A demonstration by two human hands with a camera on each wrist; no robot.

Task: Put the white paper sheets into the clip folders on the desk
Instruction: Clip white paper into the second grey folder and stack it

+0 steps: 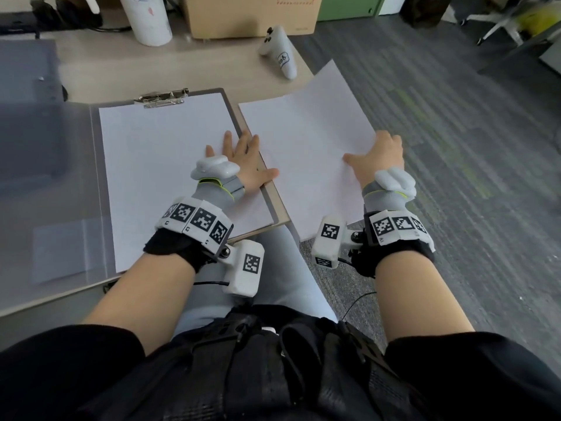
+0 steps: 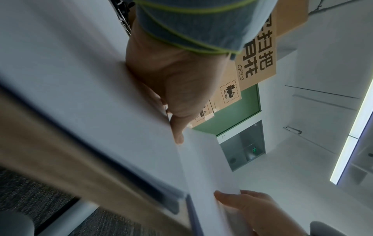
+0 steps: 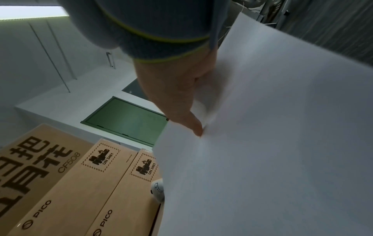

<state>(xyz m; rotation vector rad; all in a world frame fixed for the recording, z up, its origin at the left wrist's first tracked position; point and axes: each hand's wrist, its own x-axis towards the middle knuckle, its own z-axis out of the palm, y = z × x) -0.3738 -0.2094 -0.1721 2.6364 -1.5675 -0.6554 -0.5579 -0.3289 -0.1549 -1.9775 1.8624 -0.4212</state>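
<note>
An open clip folder lies on the desk, its clear cover spread to the left. A white sheet sits on its board under the metal clip. My left hand lies flat with spread fingers on that sheet's right edge and the board; in the left wrist view the left hand rests on the paper. My right hand grips a second loose white sheet by its right edge, thumb on top, held past the desk's right edge. The right wrist view shows the thumb pressed on this sheet.
A white controller, a cardboard box and a white cylinder stand at the back of the desk. Grey carpet lies to the right, below the held sheet. My lap is under the desk's near edge.
</note>
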